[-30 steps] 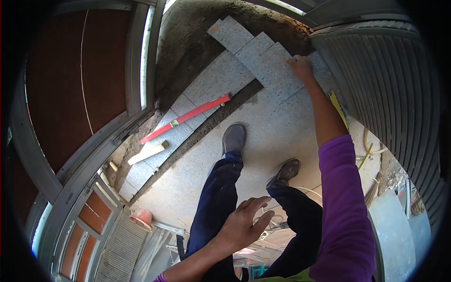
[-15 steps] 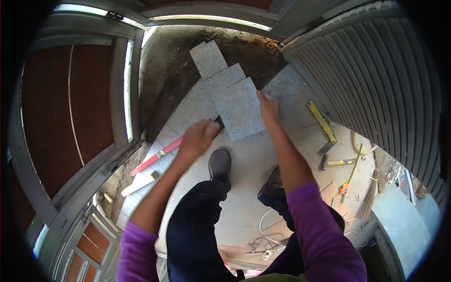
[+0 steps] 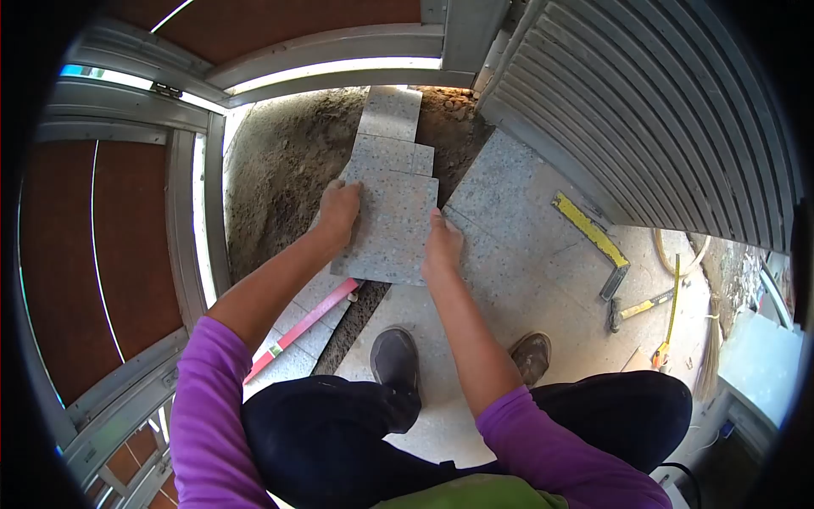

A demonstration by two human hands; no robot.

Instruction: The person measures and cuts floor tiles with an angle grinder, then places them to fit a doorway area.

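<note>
A square speckled terrazzo tile (image 3: 390,229) is held between my two hands. My left hand (image 3: 341,214) is closed on its left edge near the far corner. Along the right edge, my right hand (image 3: 443,246) grips with the thumb on top. Beyond this tile lie further speckled tiles (image 3: 390,114), partly overlapped by it, running towards the door frame. A red spirit level (image 3: 301,331) lies at the near left, its far end close to the held tile. Just below that tile, a strip of dark soil (image 3: 356,322) shows between laid tiles.
Bare soil (image 3: 280,170) lies to the left, beside the metal-framed door (image 3: 191,220). A ribbed shutter (image 3: 644,127) stands at the right. On the tiled floor are a yellow-bladed square (image 3: 591,231), a hammer (image 3: 644,308), a tape measure (image 3: 661,355) and a brush broom (image 3: 709,356).
My left hand has moved from beside the spirit level to the tile's left edge. The tile has turned with the view, and more of the soil strip shows beneath it.
</note>
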